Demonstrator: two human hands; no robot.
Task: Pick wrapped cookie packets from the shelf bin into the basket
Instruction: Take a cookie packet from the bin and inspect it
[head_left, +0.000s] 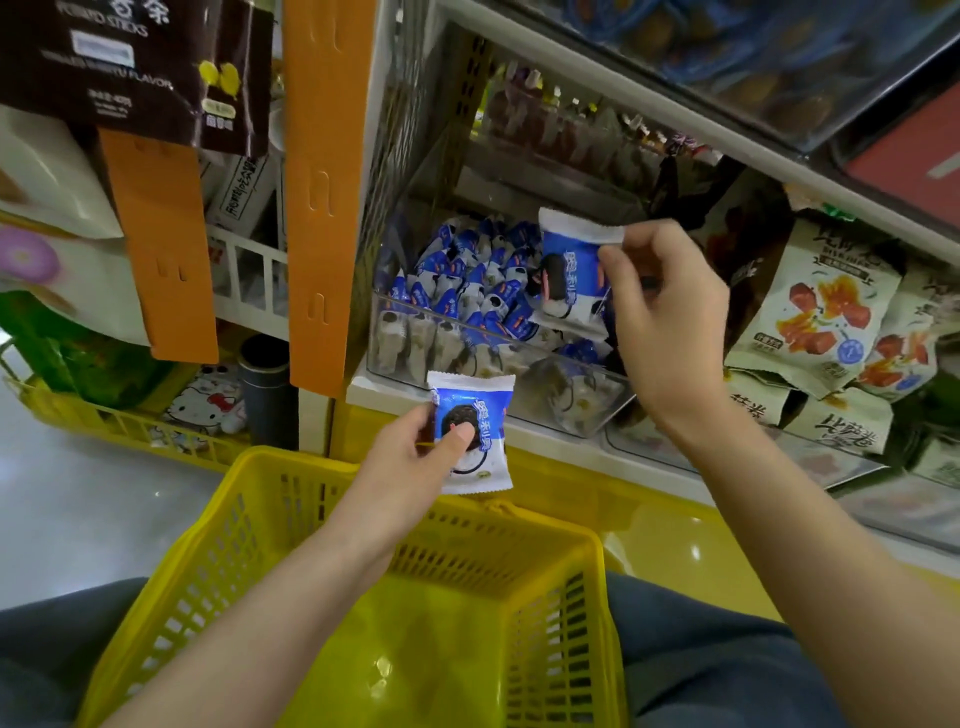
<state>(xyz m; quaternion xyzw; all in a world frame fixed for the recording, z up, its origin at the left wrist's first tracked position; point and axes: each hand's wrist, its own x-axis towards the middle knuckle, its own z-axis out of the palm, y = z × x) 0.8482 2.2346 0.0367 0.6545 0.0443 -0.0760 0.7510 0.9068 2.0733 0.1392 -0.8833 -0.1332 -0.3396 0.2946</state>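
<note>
Two wrapped cookie packets are out of the bin. The first packet, blue and white, is held upright above the far rim of the basket, in front of the shelf edge. The left hand grips it, thumb pressed on its face and fingers curled behind its left edge. The second packet is held higher, over the bin's right side. The right hand pinches it at its upper right corner, fingers closed on the wrapper.

The clear bin sits on the lower shelf and is heaped with more blue and white packets. The yellow basket lies below both hands, against the person's lap; no packet shows on its floor.

Beige snack bags lie just to the right of the bin. Orange hanging strips stand to its left, with dark snack bags above them.
</note>
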